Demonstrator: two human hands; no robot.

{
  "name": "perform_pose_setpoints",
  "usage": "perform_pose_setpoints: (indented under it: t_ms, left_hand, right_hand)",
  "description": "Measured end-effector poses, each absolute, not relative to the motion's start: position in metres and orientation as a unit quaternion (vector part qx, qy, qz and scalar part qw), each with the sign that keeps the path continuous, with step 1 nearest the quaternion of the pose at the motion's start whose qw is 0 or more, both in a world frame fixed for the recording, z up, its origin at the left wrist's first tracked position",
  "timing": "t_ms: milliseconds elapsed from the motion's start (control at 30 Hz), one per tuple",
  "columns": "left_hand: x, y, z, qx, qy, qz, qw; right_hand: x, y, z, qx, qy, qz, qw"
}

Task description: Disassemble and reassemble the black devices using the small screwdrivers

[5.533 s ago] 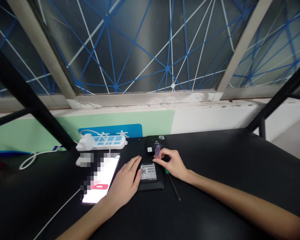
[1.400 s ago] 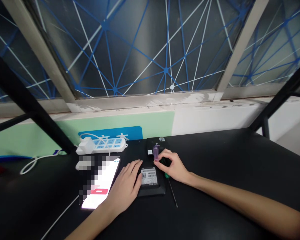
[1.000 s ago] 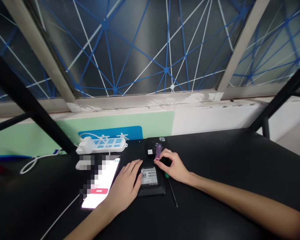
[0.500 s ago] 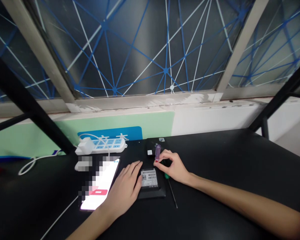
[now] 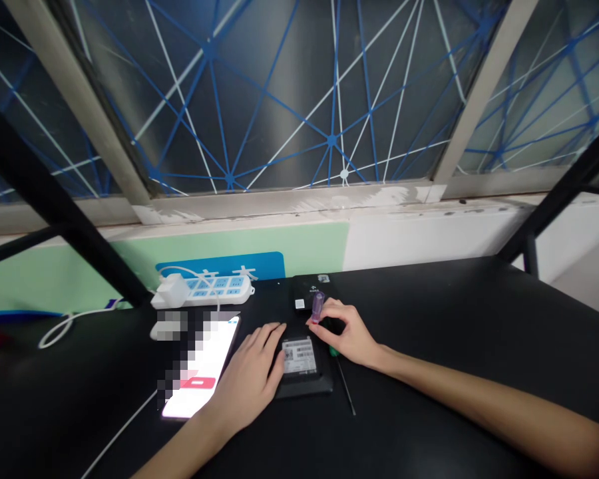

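A flat black case [image 5: 307, 386] with a labelled unit in it that looks like a hard drive [image 5: 299, 356] lies on the desk. My left hand [image 5: 254, 369] rests over its left side, fingers stretched out and thumb at the label's edge. My right hand [image 5: 347, 330] pinches a small screwdriver with a clear purple handle [image 5: 318, 306] near its red lower end. It stands almost upright over the far edge of the case; its tip is hidden. Beneath my right hand lies a second screwdriver [image 5: 345, 384], with a green handle partly covered by the hand.
Left of my left hand lies a lit phone [image 5: 204, 372], partly pixelated, with a white cable nearby. Behind it sits a white power strip [image 5: 224, 291] with a plugged-in charger [image 5: 170, 291]. A black box [image 5: 304, 286] lies at the back of the black desk [image 5: 439, 313], below a window.
The purple screwdriver's handle leans slightly more to the right. Both hands stay in nearly the same place.
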State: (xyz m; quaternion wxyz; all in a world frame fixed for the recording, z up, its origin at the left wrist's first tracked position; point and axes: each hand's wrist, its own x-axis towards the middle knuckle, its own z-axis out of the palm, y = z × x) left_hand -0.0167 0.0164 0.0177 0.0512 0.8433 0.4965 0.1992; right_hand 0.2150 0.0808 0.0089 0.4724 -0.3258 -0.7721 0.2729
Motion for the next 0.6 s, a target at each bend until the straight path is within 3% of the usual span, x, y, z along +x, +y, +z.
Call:
perform_pose_setpoints:
  t_ms: [600]
  left_hand:
    - [-0.0172, 0.0165, 0.0185, 0.846, 0.498, 0.183, 0.046]
  right_hand:
    - [0.2159, 0.0801, 0.0082, -0.335, -0.777, 0.267, 0.462]
